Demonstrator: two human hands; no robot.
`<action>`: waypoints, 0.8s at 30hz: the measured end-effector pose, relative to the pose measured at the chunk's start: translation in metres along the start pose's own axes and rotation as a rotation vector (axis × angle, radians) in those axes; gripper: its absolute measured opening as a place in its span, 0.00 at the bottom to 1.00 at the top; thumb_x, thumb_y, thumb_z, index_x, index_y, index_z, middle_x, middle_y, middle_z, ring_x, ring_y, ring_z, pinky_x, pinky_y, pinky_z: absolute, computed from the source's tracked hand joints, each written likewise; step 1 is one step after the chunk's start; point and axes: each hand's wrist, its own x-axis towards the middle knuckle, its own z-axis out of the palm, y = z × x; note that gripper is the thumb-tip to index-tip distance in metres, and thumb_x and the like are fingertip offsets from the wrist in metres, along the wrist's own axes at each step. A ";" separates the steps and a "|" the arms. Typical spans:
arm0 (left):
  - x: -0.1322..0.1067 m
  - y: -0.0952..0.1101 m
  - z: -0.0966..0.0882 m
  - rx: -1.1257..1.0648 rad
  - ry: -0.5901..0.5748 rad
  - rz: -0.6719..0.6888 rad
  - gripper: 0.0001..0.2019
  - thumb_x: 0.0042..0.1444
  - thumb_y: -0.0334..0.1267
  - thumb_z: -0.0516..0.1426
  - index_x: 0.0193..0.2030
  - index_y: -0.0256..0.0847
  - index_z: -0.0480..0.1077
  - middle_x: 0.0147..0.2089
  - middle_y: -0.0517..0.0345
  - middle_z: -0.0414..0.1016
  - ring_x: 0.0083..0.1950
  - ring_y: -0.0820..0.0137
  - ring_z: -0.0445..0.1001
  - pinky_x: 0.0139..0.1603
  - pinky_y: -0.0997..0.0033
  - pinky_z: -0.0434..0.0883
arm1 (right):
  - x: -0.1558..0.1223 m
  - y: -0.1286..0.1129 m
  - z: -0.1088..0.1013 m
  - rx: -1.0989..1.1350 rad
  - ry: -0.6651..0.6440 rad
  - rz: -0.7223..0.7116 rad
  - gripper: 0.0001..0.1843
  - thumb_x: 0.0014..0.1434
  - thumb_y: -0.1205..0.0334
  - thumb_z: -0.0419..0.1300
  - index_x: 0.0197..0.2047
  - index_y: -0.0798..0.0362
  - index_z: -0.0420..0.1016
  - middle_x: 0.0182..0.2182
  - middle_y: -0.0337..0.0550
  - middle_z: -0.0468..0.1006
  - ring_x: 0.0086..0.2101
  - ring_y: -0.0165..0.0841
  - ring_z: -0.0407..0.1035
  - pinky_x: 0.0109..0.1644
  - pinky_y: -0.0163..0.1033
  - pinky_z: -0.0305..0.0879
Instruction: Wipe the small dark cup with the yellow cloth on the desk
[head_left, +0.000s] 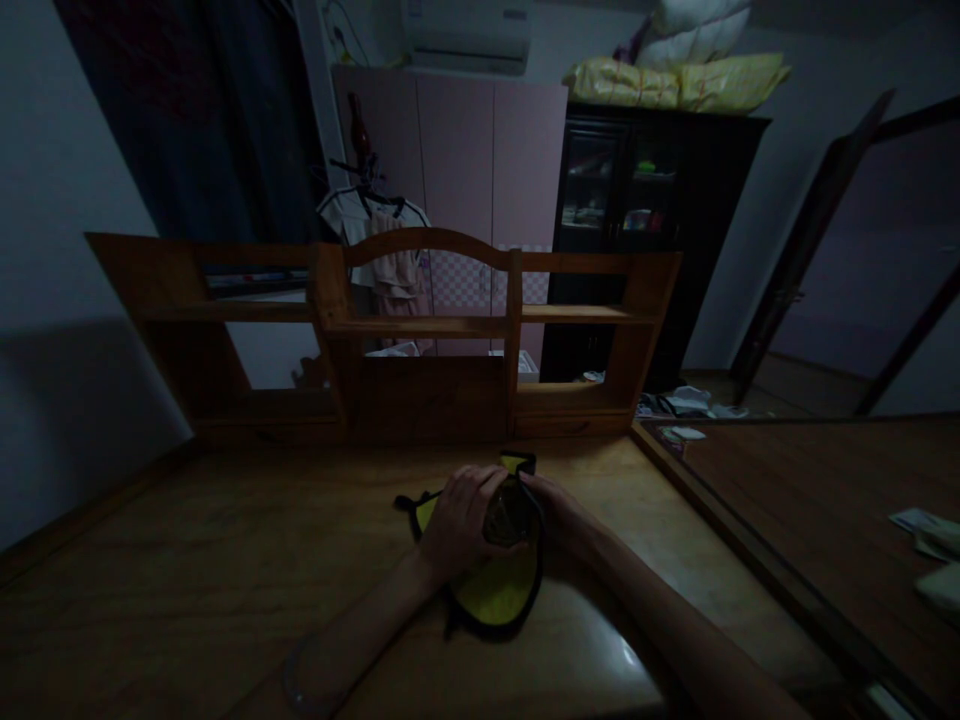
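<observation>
- I judge that I am partway through fitting a yellow cloth piece (pixel 499 597) with black edging around a dark, glassy object (pixel 510 518); the fit does not look finished, since much of the yellow lies spread below my hands.
- Both things are at the lower centre of the frame, on the wooden desk (pixel 225 580), in front of the shelf unit (pixel 427 240) that crosses the middle of the frame.
- My left hand (pixel 463 512) is closed around the left side of the object, fingers bent over its upper part and thumb along its lower edge.
- My right hand (pixel 559 508) is at the object's right, fingertips against the cloth's black edging near the top; its thumb is hidden, so I cannot tell whether it pinches the edging or only presses it.
- To me, the next move calls for a steady left grip while the right fingers guide the edging, keeping the 2 layers from bunching; the object could slip if my left hand loosens.
- My 2 forearms come in from the lower left and lower right of the frame and converge at the cloth, the left wearing a thin bracelet (pixel 294 678).
- My left wrist bends so the back of the hand faces up; my right wrist looks nearly straight.
- 1 small flap of yellow stands above my fingers, and dark tie-like ends stick out at the cloth's left and lower left.
</observation>
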 end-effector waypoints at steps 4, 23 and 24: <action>0.001 0.000 0.001 0.019 0.012 0.001 0.41 0.49 0.55 0.62 0.63 0.33 0.55 0.56 0.39 0.69 0.59 0.52 0.67 0.63 0.48 0.62 | -0.002 -0.001 0.002 0.126 0.011 0.075 0.15 0.57 0.57 0.65 0.46 0.54 0.76 0.42 0.46 0.79 0.40 0.37 0.74 0.49 0.41 0.67; 0.005 0.000 0.000 -0.001 -0.060 0.096 0.37 0.52 0.57 0.58 0.63 0.34 0.57 0.53 0.41 0.71 0.55 0.54 0.70 0.62 0.49 0.63 | 0.003 0.011 -0.006 -0.257 0.045 -0.126 0.18 0.43 0.69 0.67 0.40 0.52 0.75 0.35 0.37 0.76 0.36 0.33 0.69 0.42 0.35 0.65; 0.005 -0.001 -0.001 -0.002 -0.057 0.099 0.37 0.52 0.57 0.58 0.62 0.34 0.57 0.53 0.41 0.71 0.55 0.54 0.70 0.62 0.49 0.63 | 0.004 0.013 -0.007 -0.255 0.046 -0.128 0.18 0.43 0.69 0.67 0.40 0.52 0.75 0.35 0.37 0.76 0.36 0.33 0.69 0.42 0.35 0.65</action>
